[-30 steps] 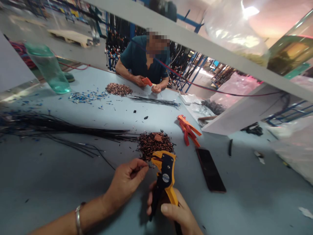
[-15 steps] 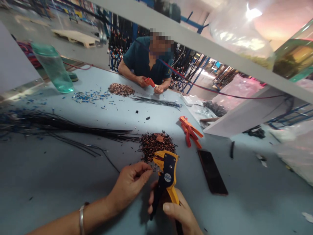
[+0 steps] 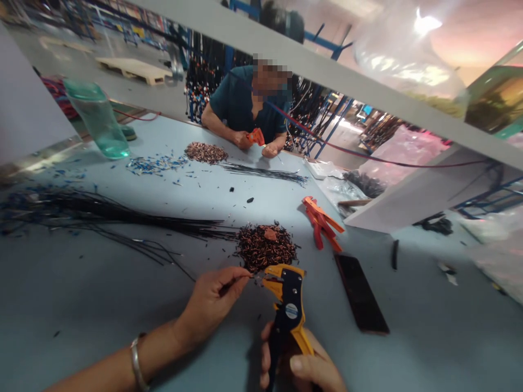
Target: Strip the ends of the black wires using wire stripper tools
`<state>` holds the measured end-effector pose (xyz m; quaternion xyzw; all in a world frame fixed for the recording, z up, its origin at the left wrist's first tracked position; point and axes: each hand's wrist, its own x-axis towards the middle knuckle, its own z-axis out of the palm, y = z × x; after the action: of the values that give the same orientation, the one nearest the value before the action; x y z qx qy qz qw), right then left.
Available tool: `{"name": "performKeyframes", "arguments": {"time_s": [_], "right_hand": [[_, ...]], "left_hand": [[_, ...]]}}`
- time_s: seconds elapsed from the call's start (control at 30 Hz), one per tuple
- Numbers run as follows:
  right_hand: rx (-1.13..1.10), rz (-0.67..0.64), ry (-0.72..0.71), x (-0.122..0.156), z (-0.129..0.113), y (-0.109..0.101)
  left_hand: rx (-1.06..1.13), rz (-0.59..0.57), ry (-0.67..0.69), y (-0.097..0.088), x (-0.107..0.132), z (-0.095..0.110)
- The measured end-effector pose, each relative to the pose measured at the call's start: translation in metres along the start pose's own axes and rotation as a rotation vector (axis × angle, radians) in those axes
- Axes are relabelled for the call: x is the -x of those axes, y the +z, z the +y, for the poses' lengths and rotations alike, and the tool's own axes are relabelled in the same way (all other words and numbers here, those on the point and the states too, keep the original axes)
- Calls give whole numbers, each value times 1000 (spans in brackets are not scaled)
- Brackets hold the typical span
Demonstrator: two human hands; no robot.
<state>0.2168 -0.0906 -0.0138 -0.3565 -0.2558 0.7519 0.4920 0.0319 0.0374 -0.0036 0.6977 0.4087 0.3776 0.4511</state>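
Note:
My left hand [image 3: 214, 302] is closed in a pinch on the end of a thin black wire [image 3: 183, 268], which trails back toward the left. A small tip pokes out past the fingertips, just left of the tool's jaws and apart from them. My right hand [image 3: 312, 362] is wrapped round the handles of a yellow and black wire stripper [image 3: 291, 299], its jaws facing left. Right behind the jaws lies a pile of short black and copper-coloured offcuts [image 3: 265, 245]. A bundle of long black wires [image 3: 139, 215] stretches leftward across the table, with blue bits at its far end.
An orange-red wire stripper [image 3: 321, 220] and a black phone [image 3: 362, 294] lie to the right. Across the table a co-worker [image 3: 249, 103] holds a red tool near wires [image 3: 265, 173] and a second offcut pile [image 3: 206, 152]. A green bottle [image 3: 98, 120] stands back left.
My right hand has drawn the wire stripper a little right and toward me, widening the gap to my left hand's fingertips. The co-worker's red tool has turned. The view has shifted slightly.

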Motion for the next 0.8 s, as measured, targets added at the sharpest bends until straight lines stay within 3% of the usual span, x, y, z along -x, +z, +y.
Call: {"name": "performKeyframes", "arguments": {"time_s": [0.53, 0.8], "right_hand": [[54, -25, 42, 2, -2, 6], [39, 21, 60, 3, -1, 8]], "left_hand": [[18, -65, 46, -1, -1, 12], [43, -82, 38, 0, -1, 13]]}}
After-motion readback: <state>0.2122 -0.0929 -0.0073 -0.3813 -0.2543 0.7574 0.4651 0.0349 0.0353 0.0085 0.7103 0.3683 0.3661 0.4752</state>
